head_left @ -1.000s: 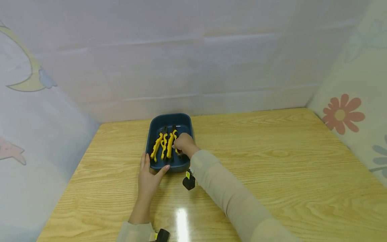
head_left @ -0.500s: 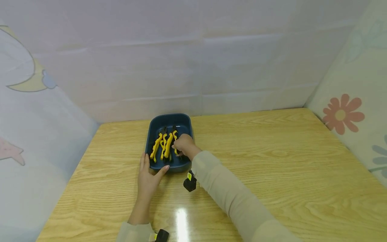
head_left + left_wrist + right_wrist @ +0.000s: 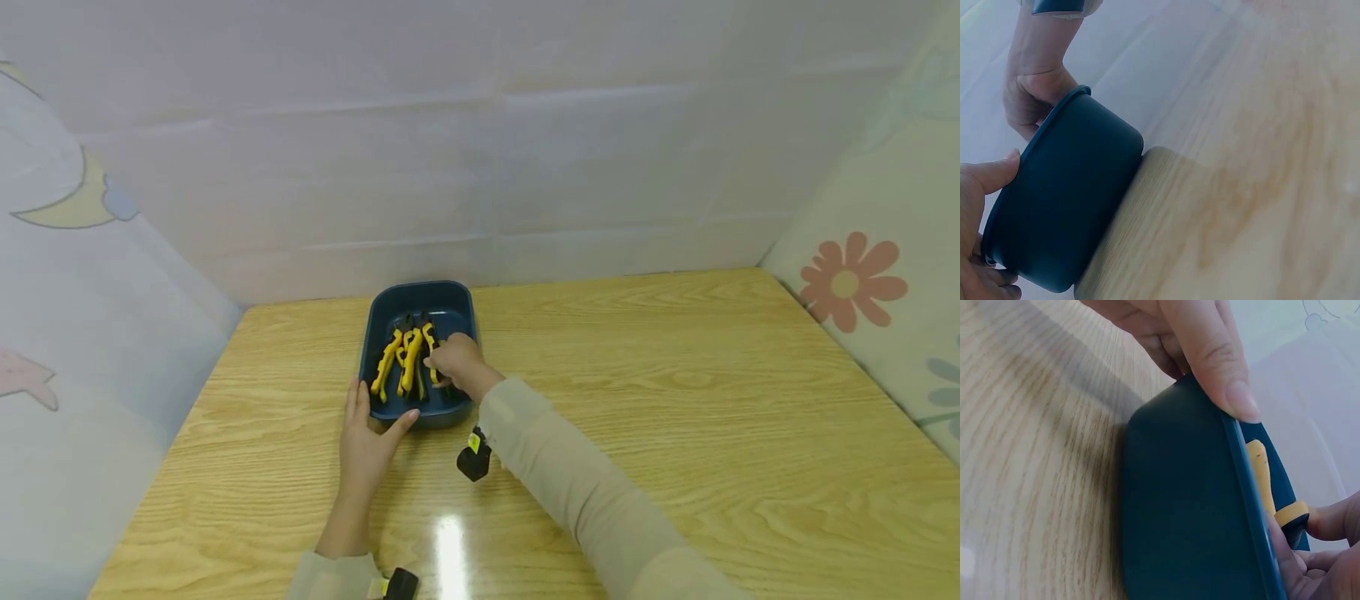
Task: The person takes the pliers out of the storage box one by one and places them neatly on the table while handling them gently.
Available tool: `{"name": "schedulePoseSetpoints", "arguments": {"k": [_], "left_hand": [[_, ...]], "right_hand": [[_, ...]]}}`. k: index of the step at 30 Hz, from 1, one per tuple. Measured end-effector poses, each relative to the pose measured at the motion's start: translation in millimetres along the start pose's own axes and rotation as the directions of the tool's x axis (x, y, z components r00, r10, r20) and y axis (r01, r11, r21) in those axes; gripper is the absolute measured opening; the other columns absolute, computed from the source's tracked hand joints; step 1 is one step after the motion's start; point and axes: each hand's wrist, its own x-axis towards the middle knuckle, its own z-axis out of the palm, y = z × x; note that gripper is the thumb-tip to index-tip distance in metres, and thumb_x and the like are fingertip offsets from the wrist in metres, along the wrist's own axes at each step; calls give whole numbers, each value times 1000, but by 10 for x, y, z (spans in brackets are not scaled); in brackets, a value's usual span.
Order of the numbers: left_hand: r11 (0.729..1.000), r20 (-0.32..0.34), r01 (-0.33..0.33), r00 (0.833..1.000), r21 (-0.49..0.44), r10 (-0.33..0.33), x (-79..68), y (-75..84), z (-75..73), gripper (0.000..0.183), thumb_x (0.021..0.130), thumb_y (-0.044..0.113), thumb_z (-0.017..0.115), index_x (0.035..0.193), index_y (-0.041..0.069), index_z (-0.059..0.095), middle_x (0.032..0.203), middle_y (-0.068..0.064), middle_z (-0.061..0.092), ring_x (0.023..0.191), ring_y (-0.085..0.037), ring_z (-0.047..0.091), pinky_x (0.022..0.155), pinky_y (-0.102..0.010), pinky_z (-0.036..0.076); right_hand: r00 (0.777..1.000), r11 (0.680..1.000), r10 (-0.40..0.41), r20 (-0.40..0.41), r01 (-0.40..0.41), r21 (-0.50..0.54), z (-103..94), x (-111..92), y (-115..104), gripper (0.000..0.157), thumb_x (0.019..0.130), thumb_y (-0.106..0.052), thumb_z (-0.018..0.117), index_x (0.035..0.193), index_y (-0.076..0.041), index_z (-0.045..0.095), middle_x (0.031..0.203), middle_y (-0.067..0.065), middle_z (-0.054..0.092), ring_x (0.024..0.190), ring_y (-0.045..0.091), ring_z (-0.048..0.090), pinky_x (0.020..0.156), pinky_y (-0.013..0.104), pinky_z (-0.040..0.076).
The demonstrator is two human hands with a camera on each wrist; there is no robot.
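A dark blue rectangular tray (image 3: 442,418) stands on the table, with several yellow-and-black handled pliers (image 3: 386,364) lying side by side in it. My left hand (image 3: 366,446) grips its near left corner, thumb over the near rim and fingers along the left side. Inside the right part of the tray, my right hand (image 3: 459,360) pinches the rightmost pliers (image 3: 431,343) by the handles. The right wrist view shows the thumb against the yellow-and-black handle end (image 3: 1293,515). The far fingers of that hand are hidden by the tray wall in the left wrist view.
The wooden table (image 3: 660,400) extends widely to the right and in front of the tray. A pale wall cloth (image 3: 570,192) rises close behind the tray. Side cloths carry a moon at left and a red flower (image 3: 844,284) at right.
The pliers in my right hand have shifted slightly left, closer against the neighbouring pliers, whose handles have drawn together. My left hand has kept its hold on the tray corner.
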Motion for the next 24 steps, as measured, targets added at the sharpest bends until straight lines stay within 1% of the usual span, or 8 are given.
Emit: {"name": "schedulePoseSetpoints", "arguments": {"k": [3,6,10,14,17,20,22,24], "left_hand": [[1000,-1,-1,1000,-2,1,1,4,1,94,72,46,65,139,6,12,144,-1,3,129,-25,7,100,-46,16],[1000,-1,-1,1000,-2,1,7,5,-2,93,72,45,65,138,6,13,144,0,3,129,-25,7,100,-46,16],[1000,5,-4,1000,1,4,20,2,-6,94,71,46,65,138,4,13,144,-2,3,129,-25,7,100,-47,16],[1000,6,-5,1000,-6,5,30,1,-6,95,71,46,64,138,4,12,144,-2,3,128,-26,7,100,-47,16],[1000,3,-6,1000,-13,6,30,-1,2,96,71,47,64,138,3,13,144,-3,4,128,-26,7,99,-48,16],[1000,2,-1,1000,-17,1,25,2,9,96,71,48,64,138,4,12,144,-5,4,128,-26,7,100,-47,16],[1000,1,2,1000,-18,-2,25,5,15,95,71,48,64,138,5,12,144,-4,4,129,-25,6,100,-47,16],[1000,2,7,1000,-16,-7,28,7,21,95,71,47,64,138,6,12,144,-3,4,129,-24,6,100,-46,15]], "right_hand": [[1000,1000,-6,2,6,24,3,-8,2,63,80,-5,60,133,2,27,127,19,38,49,18,51,60,32,51],[1000,998,-17,1,17,57,6,-18,-4,58,80,-6,60,130,4,32,125,19,40,48,18,51,61,33,51],[1000,993,-26,3,26,113,-3,-48,-12,45,80,-6,60,120,7,45,115,18,46,41,13,43,63,33,51],[999,981,-50,22,45,188,-23,-91,8,35,80,-6,61,111,6,52,108,17,49,37,10,36,66,34,50],[997,965,-69,40,56,257,-41,-114,50,21,80,-5,60,96,7,56,94,13,50,38,10,37,68,37,50],[995,953,-81,54,61,297,-61,-130,93,10,81,-4,59,80,4,55,74,8,46,39,10,37,70,39,49],[995,950,-89,54,68,306,-75,-133,120,9,81,-4,58,78,4,55,69,7,46,41,11,40,70,38,49],[994,949,-96,47,77,305,-93,-134,143,10,81,-4,58,83,5,58,68,8,48,44,12,44,68,37,50]]}}
